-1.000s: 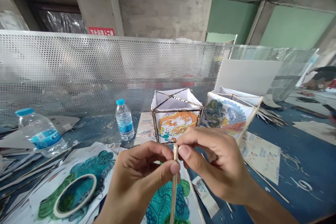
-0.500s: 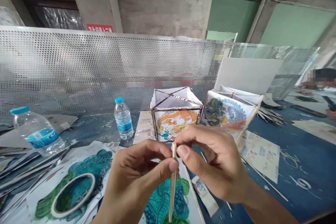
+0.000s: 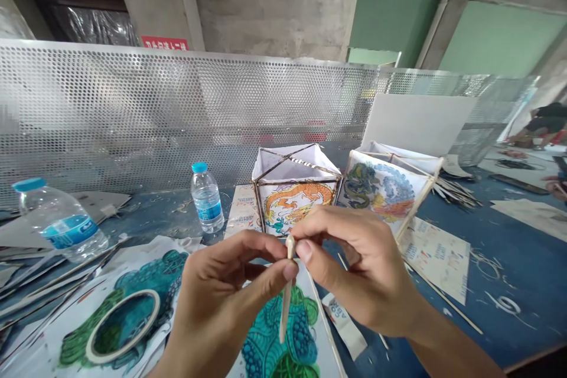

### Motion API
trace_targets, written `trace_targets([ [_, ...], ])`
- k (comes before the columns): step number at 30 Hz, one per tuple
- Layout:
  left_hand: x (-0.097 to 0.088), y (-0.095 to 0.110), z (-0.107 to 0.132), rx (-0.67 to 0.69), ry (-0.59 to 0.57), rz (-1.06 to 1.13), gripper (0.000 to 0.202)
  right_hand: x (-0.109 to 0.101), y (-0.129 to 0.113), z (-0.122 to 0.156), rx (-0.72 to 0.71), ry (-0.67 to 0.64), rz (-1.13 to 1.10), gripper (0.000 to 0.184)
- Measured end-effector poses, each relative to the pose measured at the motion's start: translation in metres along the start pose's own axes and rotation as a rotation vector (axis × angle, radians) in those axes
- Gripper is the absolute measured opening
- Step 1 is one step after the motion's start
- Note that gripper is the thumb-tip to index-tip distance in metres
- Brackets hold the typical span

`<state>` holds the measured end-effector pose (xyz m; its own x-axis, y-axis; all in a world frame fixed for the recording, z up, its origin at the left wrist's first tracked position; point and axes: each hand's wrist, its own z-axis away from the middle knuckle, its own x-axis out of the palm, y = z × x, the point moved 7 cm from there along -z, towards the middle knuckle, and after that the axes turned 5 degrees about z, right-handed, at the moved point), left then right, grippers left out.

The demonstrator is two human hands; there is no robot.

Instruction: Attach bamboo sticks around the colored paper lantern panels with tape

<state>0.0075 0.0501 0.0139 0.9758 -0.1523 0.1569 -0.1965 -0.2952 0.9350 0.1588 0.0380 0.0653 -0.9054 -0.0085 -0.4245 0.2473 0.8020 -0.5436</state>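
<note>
In the head view, my left hand [image 3: 225,292] pinches a thin pale stick [image 3: 286,310] between thumb and forefinger, just below its thickened top end. My right hand [image 3: 365,271] has thumb and forefinger nearly together at that end; I can't tell whether they grip it. The stick points down over a blue-green painting [image 3: 270,348]. A tape roll [image 3: 107,358] lies on another painting [image 3: 170,274] to my left.

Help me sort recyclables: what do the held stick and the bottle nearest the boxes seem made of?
The stick looks like bare, matte wood or bamboo, judging by its pale tan colour; which is unclear. The bottle seems clear, glossy plastic: it is see-through with bright highlights.
</note>
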Motion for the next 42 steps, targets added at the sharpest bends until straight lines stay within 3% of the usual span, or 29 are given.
trace_targets([
  [10, 0.0, 0.004, 0.0, 0.05, 0.024, -0.084, 0.007, 0.001, 0.009, 0.0, 0.058, 0.003, -0.03, 0.012],
  [24, 0.0, 0.004, -0.002, 0.056, 0.001, -0.07, 0.008, 0.0, 0.005, -0.002, -0.012, 0.004, -0.005, 0.011],
  [33, 0.006, -0.008, -0.006, -0.024, -0.061, 0.135, 0.012, 0.012, 0.026, 0.003, 0.171, 0.013, -0.242, 0.014],
  [42, 0.005, -0.004, -0.004, 0.05, -0.028, 0.056, 0.009, 0.027, 0.041, 0.002, 0.32, 0.088, -0.552, 0.011],
])
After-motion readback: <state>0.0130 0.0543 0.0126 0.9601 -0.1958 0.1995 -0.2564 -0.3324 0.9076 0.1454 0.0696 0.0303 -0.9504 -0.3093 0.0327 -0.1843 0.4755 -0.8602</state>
